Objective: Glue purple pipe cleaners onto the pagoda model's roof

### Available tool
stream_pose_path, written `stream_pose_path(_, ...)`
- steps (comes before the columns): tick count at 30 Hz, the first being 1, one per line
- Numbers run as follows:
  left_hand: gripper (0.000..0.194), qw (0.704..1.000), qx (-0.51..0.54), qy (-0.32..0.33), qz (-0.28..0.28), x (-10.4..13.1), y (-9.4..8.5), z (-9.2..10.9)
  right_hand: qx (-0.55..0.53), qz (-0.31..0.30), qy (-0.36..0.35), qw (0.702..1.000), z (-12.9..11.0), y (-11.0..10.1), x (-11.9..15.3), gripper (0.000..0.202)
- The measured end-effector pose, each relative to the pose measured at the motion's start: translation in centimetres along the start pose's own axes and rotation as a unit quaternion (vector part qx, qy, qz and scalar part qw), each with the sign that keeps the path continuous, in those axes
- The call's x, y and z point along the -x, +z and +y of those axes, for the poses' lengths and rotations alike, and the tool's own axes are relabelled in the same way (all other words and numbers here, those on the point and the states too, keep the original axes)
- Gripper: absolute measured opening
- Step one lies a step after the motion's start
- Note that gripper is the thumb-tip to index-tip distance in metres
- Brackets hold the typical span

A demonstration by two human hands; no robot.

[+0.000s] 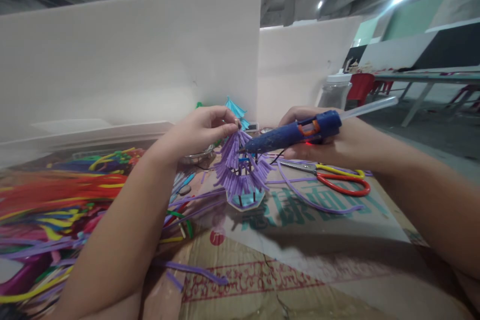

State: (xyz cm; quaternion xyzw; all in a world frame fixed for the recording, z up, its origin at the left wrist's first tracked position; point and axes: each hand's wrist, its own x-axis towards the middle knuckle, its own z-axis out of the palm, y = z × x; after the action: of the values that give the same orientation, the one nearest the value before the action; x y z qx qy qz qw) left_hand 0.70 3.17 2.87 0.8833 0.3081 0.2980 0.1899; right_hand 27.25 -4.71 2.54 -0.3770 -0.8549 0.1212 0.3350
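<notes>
A small tiered pagoda model (240, 180) with purple pipe-cleaner roofs stands upright on a pale, many-sided base. My left hand (204, 127) pinches the tip at its top between thumb and fingers. In my right hand (318, 142) is a blue hot glue gun (292, 135), its fingers wrapped round the grip. A clear glue stick (371, 108) sticks out of the gun's back end. The nozzle points left and reaches the upper purple roof; whether it touches the strips I cannot tell. Behind the model shows a turquoise roof piece (235, 109), partly hidden by my left hand.
Scissors (341, 180) with red and yellow handles lie to the right, beside loose purple pipe cleaners (315, 205). Colourful pipe cleaners (75, 190) are heaped on the left. A clear bottle (335, 92) stands behind my right hand. White panels (131, 60) rise behind the table.
</notes>
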Motion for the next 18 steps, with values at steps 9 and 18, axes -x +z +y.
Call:
stream_pose_path(9, 0.022, 1.000, -0.005, 0.000, -0.001, -0.07, 0.02, -0.14, 0.000, -0.028, -0.013, 1.000, 0.39, -0.03, 0.05, 0.036)
stream_pose_path(18, 0.022, 1.000, -0.009, 0.003, 0.001, -0.07, -0.06, -0.22, 0.045, -0.027, -0.005, 0.999, 0.90, 0.23, 0.12, 0.040)
